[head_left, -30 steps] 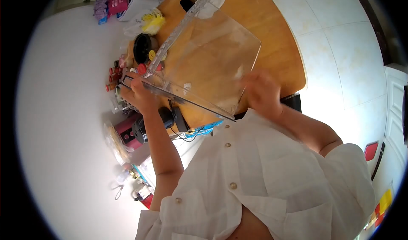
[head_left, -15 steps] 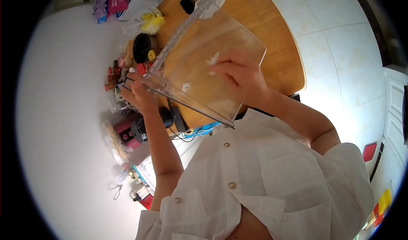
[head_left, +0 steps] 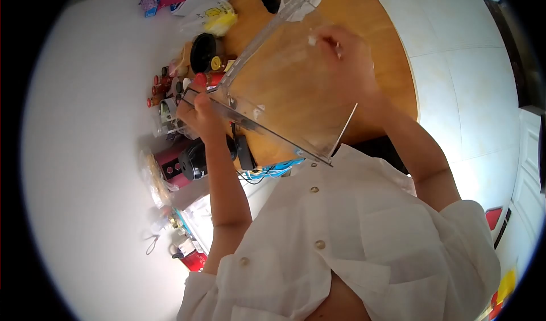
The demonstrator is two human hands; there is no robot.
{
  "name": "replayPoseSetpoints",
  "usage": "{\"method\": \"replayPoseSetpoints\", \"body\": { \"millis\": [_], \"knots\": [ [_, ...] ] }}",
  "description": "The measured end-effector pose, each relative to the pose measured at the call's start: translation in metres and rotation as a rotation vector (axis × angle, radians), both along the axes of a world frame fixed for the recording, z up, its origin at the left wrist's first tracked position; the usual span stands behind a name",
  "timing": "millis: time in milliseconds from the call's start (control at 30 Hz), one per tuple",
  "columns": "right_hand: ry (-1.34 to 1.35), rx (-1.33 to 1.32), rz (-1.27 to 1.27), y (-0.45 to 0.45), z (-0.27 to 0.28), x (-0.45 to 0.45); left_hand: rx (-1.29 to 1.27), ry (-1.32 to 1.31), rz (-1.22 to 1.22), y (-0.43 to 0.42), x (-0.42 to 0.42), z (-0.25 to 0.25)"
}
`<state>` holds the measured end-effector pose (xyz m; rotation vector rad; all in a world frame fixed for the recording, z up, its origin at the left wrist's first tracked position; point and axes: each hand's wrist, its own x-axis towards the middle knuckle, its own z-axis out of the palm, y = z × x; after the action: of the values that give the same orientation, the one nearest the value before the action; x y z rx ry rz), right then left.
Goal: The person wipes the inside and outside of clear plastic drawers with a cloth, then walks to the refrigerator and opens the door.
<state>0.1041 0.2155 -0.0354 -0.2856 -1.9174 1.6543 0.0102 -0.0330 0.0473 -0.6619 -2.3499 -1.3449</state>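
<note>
Head view: gripping clear boxy plastic bin (head_left: 278, 85) with left hand (head_left: 200, 115), seemingly pinching small white scrap (head_left: 312, 40) in right hand (head_left: 348, 59); likely wiping, next calling for steady hold.

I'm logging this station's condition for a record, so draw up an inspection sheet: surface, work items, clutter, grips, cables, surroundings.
Surface: wooden table, curved edge on the right.
Work items: clear plastic tray over the table; whether it touches is unclear. Small white wad.
Clutter: black round container, red-lidded jars, yellow-and-white bag, mostly along the table's left side.
Grips: left grip closed on the tray's corner; right grip blurred, apparently pinching the wad.
Cables: blue cables bunched by the near edge.
Surroundings: white wall left, pale tiled floor right.
</note>
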Motion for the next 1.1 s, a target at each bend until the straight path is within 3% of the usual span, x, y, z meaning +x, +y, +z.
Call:
{"method": "replayPoseSetpoints", "body": {
  "millis": [33,133,233,333,533,667,700,733,800,833,900,1000,1100],
  "knots": [
    [-0.067,-0.089,-0.045,0.003,0.003,-0.007,-0.024,0.009,-0.029,0.000,-0.002,0.002],
    [0.295,0.121,0.055,-0.034,0.027,-0.006,-0.011,0.044,0.023,0.011,0.003,0.001],
    [0.263,-0.223,0.271,-0.058,0.060,0.006,-0.035,0.044,-0.009,0.022,0.008,0.008],
    [0.314,-0.184,0.262,-0.062,0.065,0.005,-0.053,0.054,-0.006,0.020,0.010,0.008],
    [0.240,0.017,0.434,-0.038,0.035,0.060,0.012,0.022,0.039,0.003,0.005,-0.003],
    [0.059,0.209,0.310,-0.003,-0.026,0.105,0.067,0.035,-0.062,0.002,0.006,0.001],
    [-0.015,0.170,0.198,0.009,-0.048,0.106,0.091,0.010,-0.045,0.006,0.009,0.008],
    [-0.287,-0.036,0.050,0.022,-0.063,0.104,0.115,-0.015,-0.028,0.011,0.014,0.020],
    [-0.285,-0.429,-0.211,0.059,-0.071,0.087,0.206,0.030,-0.018,0.015,0.014,0.026],
    [-0.253,-0.436,-0.238,0.073,-0.057,0.079,0.270,0.098,-0.027,0.021,0.012,0.028],
    [-0.185,-0.477,-0.074,0.086,-0.031,0.064,0.203,0.051,-0.304,0.025,0.017,0.054],
    [-0.280,-0.652,0.280,0.072,-0.034,0.047,0.125,0.117,-0.372,0.026,0.004,0.063],
    [-0.043,-0.980,0.640,0.085,-0.027,0.039,0.107,0.124,-0.367,0.030,0.003,0.073]
  ]
}}
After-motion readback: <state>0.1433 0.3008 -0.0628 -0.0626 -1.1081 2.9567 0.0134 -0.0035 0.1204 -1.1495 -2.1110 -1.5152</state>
